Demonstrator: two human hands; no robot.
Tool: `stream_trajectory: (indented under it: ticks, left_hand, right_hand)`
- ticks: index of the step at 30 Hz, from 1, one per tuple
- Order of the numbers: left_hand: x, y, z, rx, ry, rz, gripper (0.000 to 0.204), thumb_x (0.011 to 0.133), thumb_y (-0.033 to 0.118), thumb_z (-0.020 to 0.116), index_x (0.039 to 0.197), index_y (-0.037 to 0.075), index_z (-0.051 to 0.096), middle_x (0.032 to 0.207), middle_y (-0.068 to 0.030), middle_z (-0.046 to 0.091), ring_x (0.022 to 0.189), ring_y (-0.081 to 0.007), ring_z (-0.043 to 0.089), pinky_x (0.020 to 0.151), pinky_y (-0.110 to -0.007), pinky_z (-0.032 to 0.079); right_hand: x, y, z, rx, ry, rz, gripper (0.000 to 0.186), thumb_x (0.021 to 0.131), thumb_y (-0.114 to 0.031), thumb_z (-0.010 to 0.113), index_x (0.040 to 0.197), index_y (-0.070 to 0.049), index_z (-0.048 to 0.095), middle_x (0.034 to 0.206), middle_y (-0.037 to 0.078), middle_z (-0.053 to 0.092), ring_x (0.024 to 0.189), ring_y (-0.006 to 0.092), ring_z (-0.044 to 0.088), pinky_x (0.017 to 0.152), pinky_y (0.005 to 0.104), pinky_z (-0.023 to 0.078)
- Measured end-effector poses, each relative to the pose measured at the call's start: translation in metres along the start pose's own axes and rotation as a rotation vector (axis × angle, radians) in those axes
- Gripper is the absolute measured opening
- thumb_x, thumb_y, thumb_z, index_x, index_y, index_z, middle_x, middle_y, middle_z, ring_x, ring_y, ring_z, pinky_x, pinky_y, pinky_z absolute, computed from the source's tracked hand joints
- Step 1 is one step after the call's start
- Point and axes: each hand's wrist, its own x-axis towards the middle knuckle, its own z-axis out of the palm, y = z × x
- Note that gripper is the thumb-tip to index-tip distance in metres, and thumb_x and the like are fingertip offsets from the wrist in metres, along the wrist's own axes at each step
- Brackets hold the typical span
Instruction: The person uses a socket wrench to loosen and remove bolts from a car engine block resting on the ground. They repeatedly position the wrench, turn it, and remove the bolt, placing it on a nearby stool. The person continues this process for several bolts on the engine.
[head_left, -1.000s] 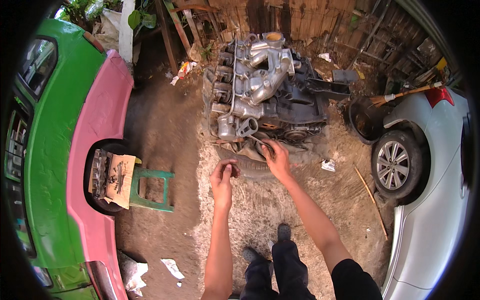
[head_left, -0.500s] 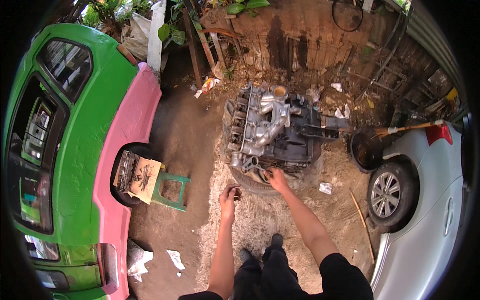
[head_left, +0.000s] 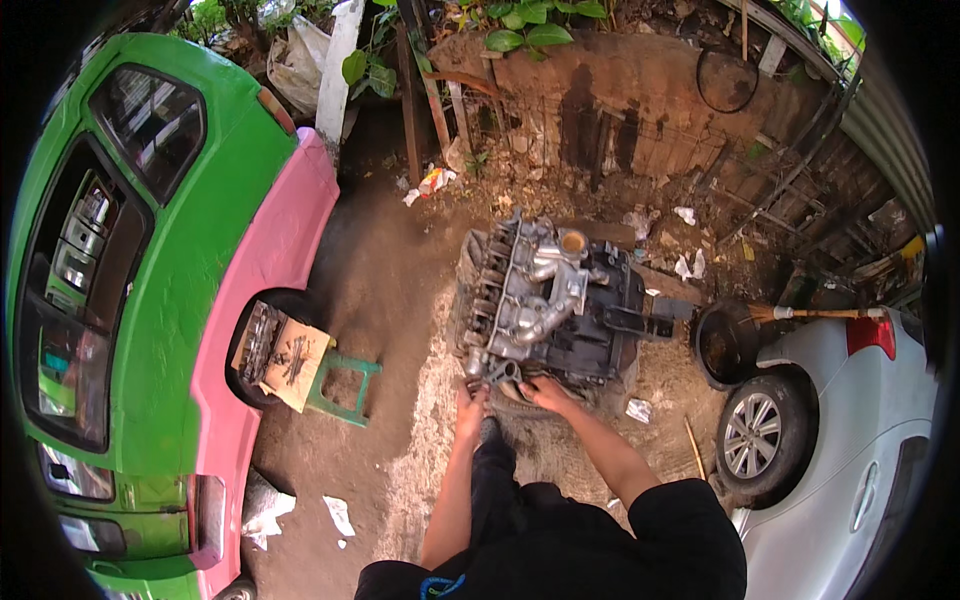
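A car engine (head_left: pixel 545 310) with a bare metal top lies on a tyre (head_left: pixel 508 408) in front of me. At its near left corner is a grey metal outlet (head_left: pixel 508 372) with a round opening. My left hand (head_left: pixel 471 402) is at that corner, left of the outlet, its fingers bent together against the metal. My right hand (head_left: pixel 545 393) reaches in just right of the outlet, thumb and fingers pinched. What lies between the fingers of either hand is too small to make out.
A green and pink vehicle (head_left: pixel 225 260) stands at left. Beside it a green stool (head_left: pixel 350 390) bears a board with metal parts (head_left: pixel 296 362). At right are a silver car (head_left: pixel 850 440), a black bucket (head_left: pixel 726 345) and a broom (head_left: pixel 800 313). A stick (head_left: pixel 694 447) lies on the ground.
My left hand has moved up from beside the engine to its near corner. My right hand has shifted slightly closer to the outlet. My view has tilted, and my body is nearer the engine.
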Motion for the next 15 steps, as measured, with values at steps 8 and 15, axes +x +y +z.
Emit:
stream_trajectory:
  ticks: [8,15]
  left_hand:
    - [0.047,-0.005,0.016,0.661,0.101,0.244,0.108,0.074,0.028,0.082,0.149,0.002,0.009,0.134,-0.0254,0.04,0.117,-0.0408,0.045,0.101,-0.045,0.038]
    - [0.048,0.002,0.021,0.607,0.123,0.026,0.121,0.067,0.035,0.085,0.152,0.01,0.003,0.129,-0.0374,0.036,0.12,-0.0495,0.039,0.106,-0.049,0.032]
  right_hand:
    - [0.005,0.003,-0.005,-0.031,0.035,0.022,0.078,0.09,-0.071,0.042,0.097,0.003,0.066,0.096,0.018,0.067,0.095,0.0303,0.062,0.083,0.042,0.045]
    - [-0.002,-0.007,-0.009,0.191,-0.091,0.192,0.082,0.084,-0.076,0.046,0.093,0.004,0.061,0.097,0.018,0.063,0.094,0.0288,0.06,0.083,0.041,0.044]
